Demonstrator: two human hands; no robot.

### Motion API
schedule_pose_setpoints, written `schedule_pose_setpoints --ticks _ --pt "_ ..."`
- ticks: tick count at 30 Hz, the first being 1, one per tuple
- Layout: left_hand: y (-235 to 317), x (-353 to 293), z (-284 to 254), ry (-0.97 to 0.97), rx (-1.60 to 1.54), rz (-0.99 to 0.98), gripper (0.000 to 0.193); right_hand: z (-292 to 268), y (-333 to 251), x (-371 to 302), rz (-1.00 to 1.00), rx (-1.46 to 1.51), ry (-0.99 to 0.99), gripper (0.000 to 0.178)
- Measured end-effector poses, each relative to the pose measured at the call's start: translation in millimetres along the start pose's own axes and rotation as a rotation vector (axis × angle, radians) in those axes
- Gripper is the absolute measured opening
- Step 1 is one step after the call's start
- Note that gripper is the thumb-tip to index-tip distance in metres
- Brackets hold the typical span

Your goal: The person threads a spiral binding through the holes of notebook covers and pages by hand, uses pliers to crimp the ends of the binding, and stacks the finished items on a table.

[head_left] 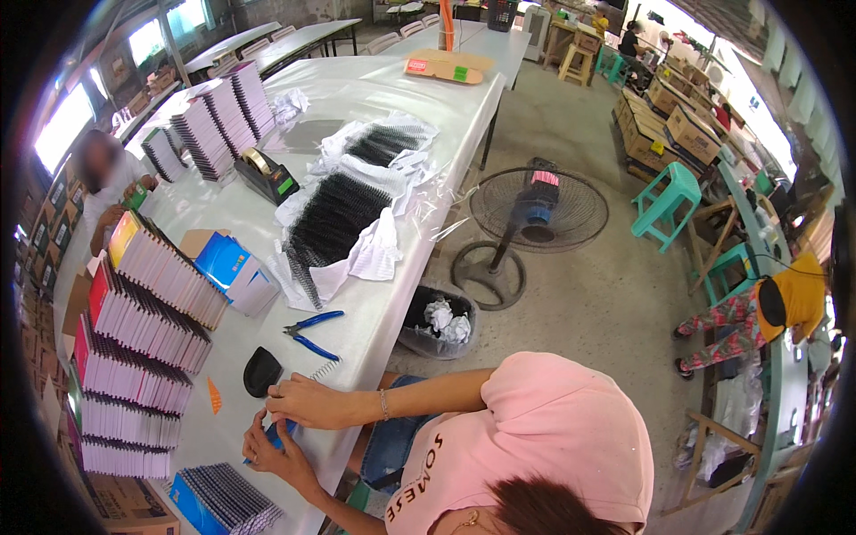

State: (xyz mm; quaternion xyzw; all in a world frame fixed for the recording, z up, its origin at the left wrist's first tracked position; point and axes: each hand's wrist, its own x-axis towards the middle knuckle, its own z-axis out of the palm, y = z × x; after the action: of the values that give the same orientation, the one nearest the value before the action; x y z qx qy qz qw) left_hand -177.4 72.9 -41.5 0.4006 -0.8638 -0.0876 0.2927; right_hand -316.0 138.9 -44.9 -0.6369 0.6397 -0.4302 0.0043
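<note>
My right hand (314, 401), a bracelet on its wrist, bends its fingers over a blue-covered notebook (283, 432) at the table edge. The fingers of my left hand (278, 456) close round the same notebook from the near side. Both hands hide most of it. Just beyond my right hand lies a loose wire coil (325, 368). Blue-handled pliers (314, 334) rest open on the table farther up. A black scoop-shaped dish (262, 372) and an orange piece (214, 396) lie left of my hands. Nearby is a stack of blue spiral notebooks (223, 501).
Several notebook stacks (138, 383) line the table's left side. Black wire coils (343, 214) lie on crumpled paper, near a tape dispenser (266, 176). A bin (437, 325) and a fan (538, 209) stand right of the table. Across it sits another person (111, 183).
</note>
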Motion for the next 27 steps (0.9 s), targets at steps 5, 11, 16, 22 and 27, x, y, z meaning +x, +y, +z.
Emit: schedule_pose_setpoints --ticks 5,11,16,22,27 --pt "-2.1 -0.5 -1.9 0.003 -0.04 -0.015 0.033 -8.1 -12.5 4.5 0.055 0.023 -0.009 0.018" --pt "-9.2 -2.8 2.5 0.169 -0.22 -0.075 0.047 5.2 -5.3 3.6 -0.02 0.001 -0.002 0.015" --pt "-1.8 -3.9 -2.1 0.346 -0.208 -0.153 0.059 1.0 -13.5 2.9 0.037 -0.005 -0.038 0.013" --pt "-35.3 -11.5 9.7 0.232 -0.348 -0.175 0.056 10.4 -2.8 2.7 0.052 0.098 -0.174 0.017" --pt "-33.7 -9.4 4.2 0.152 -0.417 -0.237 0.051 -7.3 29.6 31.0 0.115 0.079 -0.149 0.023"
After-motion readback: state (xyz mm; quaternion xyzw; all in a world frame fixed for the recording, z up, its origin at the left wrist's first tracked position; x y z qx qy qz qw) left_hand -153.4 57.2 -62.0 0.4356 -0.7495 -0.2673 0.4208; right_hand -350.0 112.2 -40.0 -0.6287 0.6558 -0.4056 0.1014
